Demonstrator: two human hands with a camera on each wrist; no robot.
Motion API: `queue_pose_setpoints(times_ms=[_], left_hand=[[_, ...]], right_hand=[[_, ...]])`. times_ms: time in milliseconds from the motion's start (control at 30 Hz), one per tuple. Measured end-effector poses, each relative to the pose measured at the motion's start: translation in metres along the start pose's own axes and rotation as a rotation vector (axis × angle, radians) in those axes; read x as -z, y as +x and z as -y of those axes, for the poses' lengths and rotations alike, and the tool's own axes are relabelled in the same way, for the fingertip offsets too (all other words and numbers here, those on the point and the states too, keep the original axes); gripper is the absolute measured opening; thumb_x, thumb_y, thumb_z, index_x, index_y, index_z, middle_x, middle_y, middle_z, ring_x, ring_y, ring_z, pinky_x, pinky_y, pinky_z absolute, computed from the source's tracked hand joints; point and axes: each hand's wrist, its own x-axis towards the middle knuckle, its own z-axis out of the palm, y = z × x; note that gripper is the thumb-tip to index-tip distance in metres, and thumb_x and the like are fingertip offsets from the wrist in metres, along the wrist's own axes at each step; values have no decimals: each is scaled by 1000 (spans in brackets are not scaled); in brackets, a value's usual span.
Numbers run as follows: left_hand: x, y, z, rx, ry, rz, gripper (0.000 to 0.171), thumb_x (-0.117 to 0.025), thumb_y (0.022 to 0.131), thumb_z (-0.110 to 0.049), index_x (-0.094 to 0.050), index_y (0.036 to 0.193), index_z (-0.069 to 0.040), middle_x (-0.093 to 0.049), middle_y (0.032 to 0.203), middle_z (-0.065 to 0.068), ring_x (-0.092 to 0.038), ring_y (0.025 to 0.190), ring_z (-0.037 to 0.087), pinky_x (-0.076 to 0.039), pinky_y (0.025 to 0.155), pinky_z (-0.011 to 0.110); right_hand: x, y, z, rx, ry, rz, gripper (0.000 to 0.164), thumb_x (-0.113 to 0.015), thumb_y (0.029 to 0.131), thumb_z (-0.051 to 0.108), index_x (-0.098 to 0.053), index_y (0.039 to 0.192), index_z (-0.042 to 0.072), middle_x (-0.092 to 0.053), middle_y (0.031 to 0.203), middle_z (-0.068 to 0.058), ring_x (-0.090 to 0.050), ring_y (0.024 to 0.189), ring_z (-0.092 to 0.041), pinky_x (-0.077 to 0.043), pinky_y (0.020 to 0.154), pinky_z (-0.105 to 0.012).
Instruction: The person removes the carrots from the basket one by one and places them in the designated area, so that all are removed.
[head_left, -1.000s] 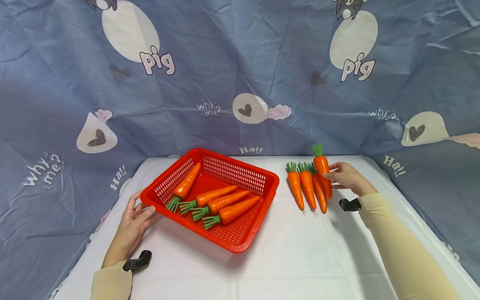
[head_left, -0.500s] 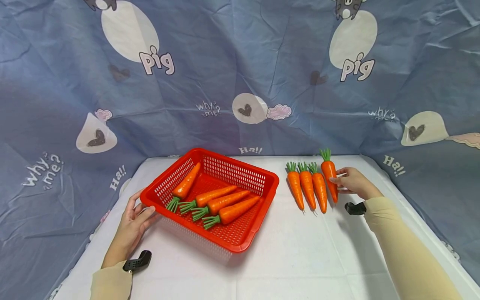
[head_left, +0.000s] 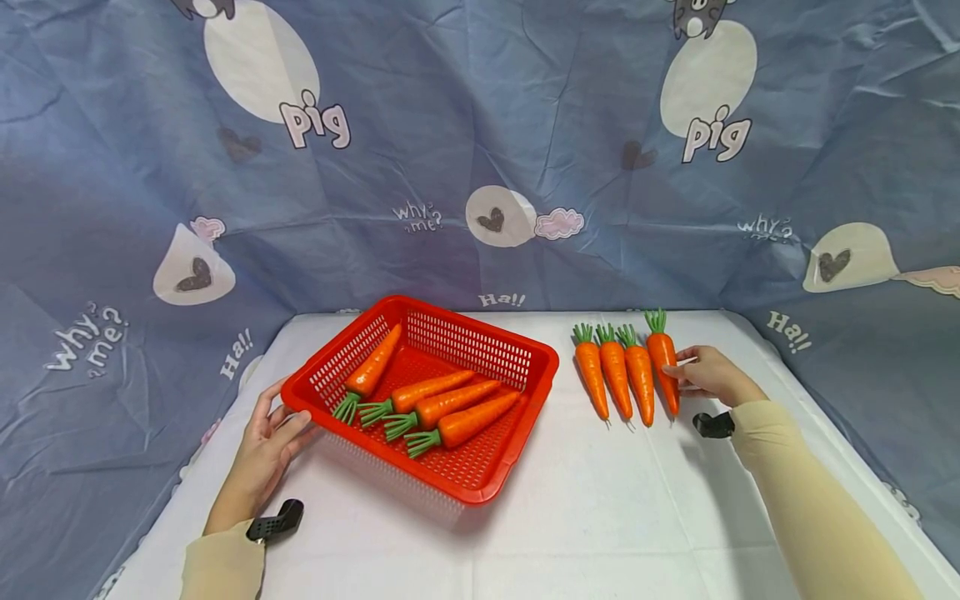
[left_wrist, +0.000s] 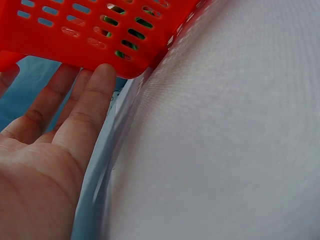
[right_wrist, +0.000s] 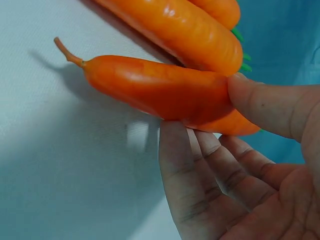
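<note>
In the head view, my left hand [head_left: 258, 454] holds the left corner of a red plastic basket [head_left: 547, 375], thumb in front and fingers along the left side. The left wrist view has the thumb against the basket's perforated wall [left_wrist: 70, 30]. Several carrots [head_left: 468, 423] with green stubs lie inside it. My right hand [head_left: 712, 375] pinches a carrot [head_left: 663, 358] between thumb and fingertips, at the right end of a row; whether it touches the cloth I cannot tell. Beside it lie three carrots [head_left: 615, 375], tops away from me.
A white cloth [head_left: 585, 517] covers the table. Blue printed fabric [head_left: 480, 150] rises behind it and at both sides. Black devices sit on the left wrist [head_left: 276, 522] and right wrist [head_left: 714, 425].
My right hand has brought its carrot rightward off the third one, then down and nearer, into line with the row. The left hand and basket stay as they were.
</note>
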Motion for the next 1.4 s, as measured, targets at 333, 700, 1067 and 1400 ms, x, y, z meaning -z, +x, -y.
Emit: queue_pose_setpoints(times_ms=[333, 700, 1067, 1400], left_hand=[[0, 1, 0, -6, -12, 4, 63, -58, 110, -9, -31, 164, -28, -57, 145, -9, -69, 120, 1, -63, 96, 26], [-1, 2, -5, 7, -12, -5, 64, -59, 110, -10, -30, 164, -29, -57, 145, -10, -69, 121, 1, -63, 96, 26], [-1, 0, -3, 7, -16, -7, 64, -59, 110, -9, -31, 164, -29, -57, 144, -10, -69, 120, 1, -62, 97, 26], [-2, -1, -2, 5, -23, -2, 64, -59, 109, -7, -31, 164, -27, -59, 143, -10, -70, 120, 2, -63, 96, 26]], right_hand=[[-2, 3, -8, -25, 0, 5, 61, -62, 108, 21, -33, 145, -17, -56, 94, -7, -60, 86, -14, -64, 81, -26], [0, 3, -3, -30, -38, 7, 60, -62, 109, 24, -35, 144, -17, -56, 100, -8, -60, 87, -14, -64, 81, -26], [-1, -2, -5, -47, -19, 66, 57, -59, 110, 24, -34, 143, -15, -60, 93, -4, -63, 86, -13, -63, 82, -29], [-1, -3, -10, -66, -3, 88, 64, -59, 109, 27, -29, 148, -14, -63, 91, 0, -64, 84, -10, -64, 82, -27]])
